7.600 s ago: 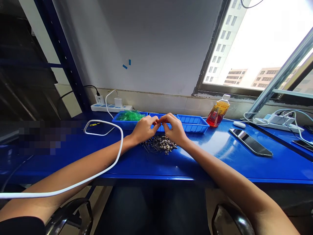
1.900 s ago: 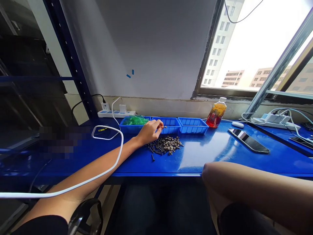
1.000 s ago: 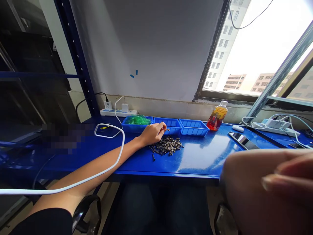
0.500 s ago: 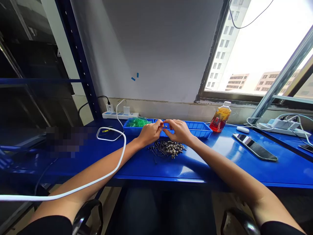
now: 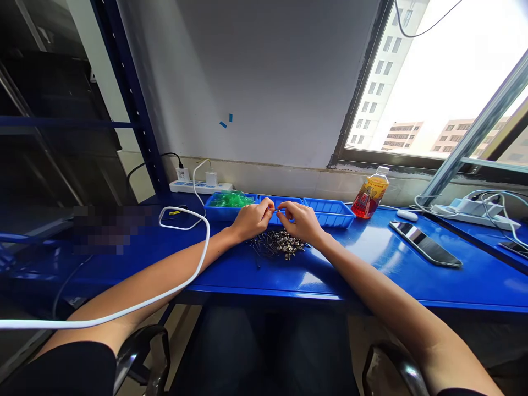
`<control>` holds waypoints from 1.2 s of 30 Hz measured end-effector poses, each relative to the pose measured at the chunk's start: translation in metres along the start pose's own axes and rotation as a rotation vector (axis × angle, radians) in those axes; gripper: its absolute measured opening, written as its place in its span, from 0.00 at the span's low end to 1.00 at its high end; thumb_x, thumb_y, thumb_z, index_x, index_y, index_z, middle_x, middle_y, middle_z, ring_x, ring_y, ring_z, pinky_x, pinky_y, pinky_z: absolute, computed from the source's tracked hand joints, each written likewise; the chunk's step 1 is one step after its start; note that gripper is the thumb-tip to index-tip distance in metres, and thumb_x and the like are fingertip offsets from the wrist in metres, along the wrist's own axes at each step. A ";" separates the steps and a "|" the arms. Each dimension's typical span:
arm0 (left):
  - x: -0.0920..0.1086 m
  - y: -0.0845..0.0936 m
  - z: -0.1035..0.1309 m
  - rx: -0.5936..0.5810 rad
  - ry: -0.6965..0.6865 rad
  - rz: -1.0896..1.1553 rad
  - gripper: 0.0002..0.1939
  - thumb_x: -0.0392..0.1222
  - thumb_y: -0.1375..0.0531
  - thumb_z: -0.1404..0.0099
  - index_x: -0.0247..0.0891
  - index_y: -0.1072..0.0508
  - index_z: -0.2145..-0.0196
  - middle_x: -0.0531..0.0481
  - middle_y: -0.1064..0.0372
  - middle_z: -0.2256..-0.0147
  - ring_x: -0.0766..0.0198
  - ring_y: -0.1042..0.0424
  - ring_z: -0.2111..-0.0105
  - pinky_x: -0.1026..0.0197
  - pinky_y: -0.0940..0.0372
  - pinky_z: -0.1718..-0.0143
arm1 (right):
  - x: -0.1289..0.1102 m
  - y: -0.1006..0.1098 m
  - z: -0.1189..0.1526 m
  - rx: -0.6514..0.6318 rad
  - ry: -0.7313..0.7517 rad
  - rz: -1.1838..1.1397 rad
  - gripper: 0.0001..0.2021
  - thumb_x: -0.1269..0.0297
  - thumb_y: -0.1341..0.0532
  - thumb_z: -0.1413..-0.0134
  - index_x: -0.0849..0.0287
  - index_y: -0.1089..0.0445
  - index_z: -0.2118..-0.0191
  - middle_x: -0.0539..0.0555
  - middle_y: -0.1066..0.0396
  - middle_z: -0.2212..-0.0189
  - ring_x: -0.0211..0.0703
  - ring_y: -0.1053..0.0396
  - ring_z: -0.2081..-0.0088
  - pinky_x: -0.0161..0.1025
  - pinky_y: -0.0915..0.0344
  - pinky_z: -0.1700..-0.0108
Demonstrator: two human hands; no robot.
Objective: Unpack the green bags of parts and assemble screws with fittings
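My left hand (image 5: 252, 216) and my right hand (image 5: 303, 221) meet fingertip to fingertip above the desk. Between them is a small metal screw (image 5: 276, 210), pinched from both sides by thumb and forefinger; its details are too small to make out. Right below the hands lies a loose pile of metal screws (image 5: 284, 244), dark shanks mostly to the left and shiny ends to the right. Behind the hands runs a row of blue plastic bins (image 5: 330, 221). The left bin holds green plastic bags (image 5: 231, 199); my hands partly cover the middle one.
A drink bottle (image 5: 370, 192) stands right of the bins. A phone (image 5: 424, 243) and a small white case (image 5: 407, 215) lie on the blue desk (image 5: 363, 269). A white cable (image 5: 204, 253) loops over my left forearm. Power strips (image 5: 225, 187) sit along the wall.
The view has shifted slightly, so the scene sits a little higher. My fingertips have come closer together around the screw, and the right fingers are more curled.
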State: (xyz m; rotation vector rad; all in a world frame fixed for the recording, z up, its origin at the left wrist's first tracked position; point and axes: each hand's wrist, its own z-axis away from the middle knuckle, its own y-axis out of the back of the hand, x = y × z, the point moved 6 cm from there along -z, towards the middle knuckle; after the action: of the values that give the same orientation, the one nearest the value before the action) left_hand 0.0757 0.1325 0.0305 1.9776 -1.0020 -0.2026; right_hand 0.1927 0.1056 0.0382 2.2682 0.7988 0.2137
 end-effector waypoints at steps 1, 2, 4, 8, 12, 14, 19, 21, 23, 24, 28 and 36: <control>-0.001 -0.001 0.000 -0.002 0.001 0.006 0.09 0.40 0.53 0.35 0.37 0.35 0.63 0.53 0.32 0.78 0.62 0.32 0.77 0.64 0.45 0.75 | 0.000 -0.002 0.000 -0.010 -0.011 -0.001 0.06 0.64 0.44 0.46 0.57 0.32 0.64 0.48 0.33 0.79 0.35 0.37 0.76 0.32 0.45 0.71; -0.001 -0.001 0.000 -0.003 0.003 0.017 0.09 0.40 0.53 0.35 0.37 0.35 0.63 0.53 0.32 0.78 0.62 0.32 0.77 0.64 0.45 0.75 | 0.001 -0.003 0.000 -0.019 -0.024 -0.001 0.06 0.64 0.44 0.46 0.58 0.32 0.64 0.48 0.33 0.79 0.35 0.37 0.77 0.32 0.45 0.71; -0.002 -0.001 0.000 -0.006 0.003 0.046 0.09 0.40 0.53 0.34 0.37 0.35 0.63 0.53 0.33 0.79 0.63 0.33 0.78 0.64 0.45 0.75 | 0.002 -0.005 0.001 -0.039 -0.052 -0.005 0.06 0.64 0.44 0.45 0.58 0.32 0.64 0.47 0.33 0.80 0.35 0.38 0.77 0.32 0.46 0.72; -0.001 -0.002 0.001 -0.013 -0.015 0.088 0.10 0.41 0.54 0.33 0.37 0.35 0.63 0.54 0.34 0.80 0.64 0.34 0.79 0.64 0.45 0.75 | 0.001 -0.006 0.001 -0.074 -0.068 -0.017 0.07 0.63 0.45 0.44 0.58 0.32 0.66 0.47 0.35 0.81 0.34 0.39 0.78 0.31 0.48 0.73; 0.001 0.000 0.002 0.011 -0.040 0.081 0.10 0.41 0.54 0.33 0.37 0.35 0.63 0.54 0.34 0.80 0.65 0.34 0.80 0.65 0.46 0.76 | -0.001 -0.005 0.002 -0.076 -0.051 -0.021 0.06 0.62 0.43 0.46 0.58 0.32 0.66 0.46 0.36 0.81 0.33 0.41 0.79 0.31 0.49 0.74; 0.001 0.000 0.002 0.018 -0.053 0.083 0.09 0.41 0.53 0.33 0.37 0.35 0.63 0.55 0.35 0.80 0.66 0.34 0.80 0.65 0.46 0.76 | -0.002 -0.005 0.002 -0.062 -0.047 -0.013 0.05 0.62 0.43 0.47 0.58 0.33 0.67 0.45 0.36 0.82 0.33 0.42 0.79 0.30 0.49 0.74; 0.001 0.000 0.001 0.016 -0.055 0.090 0.09 0.40 0.53 0.33 0.37 0.35 0.63 0.55 0.35 0.80 0.66 0.35 0.81 0.65 0.45 0.77 | -0.001 -0.005 0.001 -0.026 -0.054 0.020 0.04 0.64 0.43 0.48 0.57 0.34 0.68 0.45 0.37 0.83 0.33 0.42 0.80 0.31 0.50 0.74; 0.001 0.000 0.001 0.022 -0.050 0.080 0.09 0.40 0.52 0.33 0.37 0.35 0.63 0.55 0.35 0.80 0.66 0.35 0.81 0.65 0.46 0.77 | -0.001 -0.005 0.001 -0.024 -0.061 0.025 0.04 0.64 0.43 0.48 0.57 0.34 0.69 0.45 0.37 0.83 0.33 0.42 0.80 0.30 0.50 0.74; 0.001 0.000 0.001 0.026 -0.048 0.071 0.09 0.40 0.52 0.34 0.38 0.34 0.63 0.55 0.35 0.80 0.66 0.35 0.80 0.65 0.46 0.76 | -0.001 -0.004 0.001 -0.022 -0.065 0.024 0.04 0.64 0.43 0.49 0.58 0.34 0.69 0.45 0.37 0.82 0.33 0.42 0.80 0.30 0.50 0.74; 0.001 0.000 0.001 0.028 -0.047 0.066 0.09 0.40 0.52 0.34 0.38 0.34 0.63 0.55 0.35 0.80 0.65 0.35 0.80 0.65 0.46 0.76 | -0.001 -0.003 0.001 -0.020 -0.064 0.023 0.04 0.64 0.43 0.49 0.58 0.34 0.69 0.45 0.37 0.82 0.33 0.42 0.80 0.30 0.50 0.74; 0.000 -0.001 0.001 0.015 -0.041 0.064 0.09 0.40 0.52 0.34 0.37 0.34 0.62 0.55 0.35 0.80 0.65 0.35 0.80 0.65 0.46 0.76 | -0.001 -0.003 0.001 -0.015 -0.056 0.016 0.04 0.64 0.43 0.48 0.57 0.34 0.70 0.45 0.37 0.83 0.33 0.42 0.80 0.30 0.50 0.74; 0.002 0.000 0.000 0.018 -0.057 0.070 0.09 0.40 0.52 0.34 0.37 0.34 0.64 0.54 0.35 0.80 0.65 0.35 0.80 0.65 0.47 0.76 | -0.003 -0.004 0.002 -0.022 -0.028 0.009 0.03 0.66 0.43 0.48 0.58 0.33 0.68 0.45 0.37 0.82 0.33 0.42 0.80 0.30 0.49 0.74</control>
State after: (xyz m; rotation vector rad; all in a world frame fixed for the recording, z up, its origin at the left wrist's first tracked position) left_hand 0.0764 0.1309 0.0311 1.9586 -1.1115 -0.2132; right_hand 0.1890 0.1056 0.0343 2.2499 0.7685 0.1930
